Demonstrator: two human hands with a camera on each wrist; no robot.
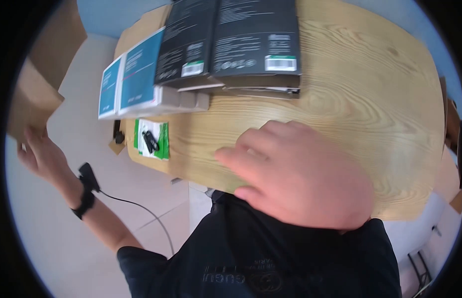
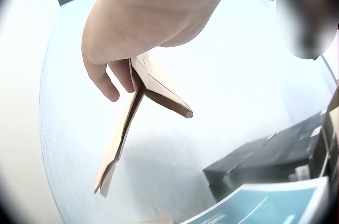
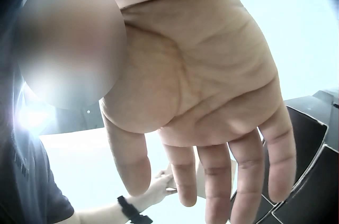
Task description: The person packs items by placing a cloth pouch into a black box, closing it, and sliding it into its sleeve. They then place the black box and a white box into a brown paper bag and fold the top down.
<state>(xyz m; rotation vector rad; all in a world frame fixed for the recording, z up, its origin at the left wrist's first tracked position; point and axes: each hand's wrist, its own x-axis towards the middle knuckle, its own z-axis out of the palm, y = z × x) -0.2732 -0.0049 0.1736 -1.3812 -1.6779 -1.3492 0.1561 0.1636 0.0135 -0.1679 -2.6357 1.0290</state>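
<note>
At the far left of the head view, my left hand (image 1: 51,161) pinches the lower edge of a folded piece of brown cardboard (image 1: 35,99), out beyond the table's side. The left wrist view has the same cardboard (image 2: 163,96) hanging from the fingers, its two flaps spread apart. My right hand (image 1: 303,174) is over the front of the wooden table, holding nothing. Its palm (image 3: 206,81) and extended fingers fill much of the right wrist view. Nearest the cardboard on the table are blue-and-white boxes (image 1: 141,72).
Two large black boxes (image 1: 256,39) with barcode labels stand at the table's back. A green-and-white packet (image 1: 163,141) with a small black cable (image 1: 150,142) on top lies at the left edge. A black cord (image 1: 141,207) runs from the left wrist's camera.
</note>
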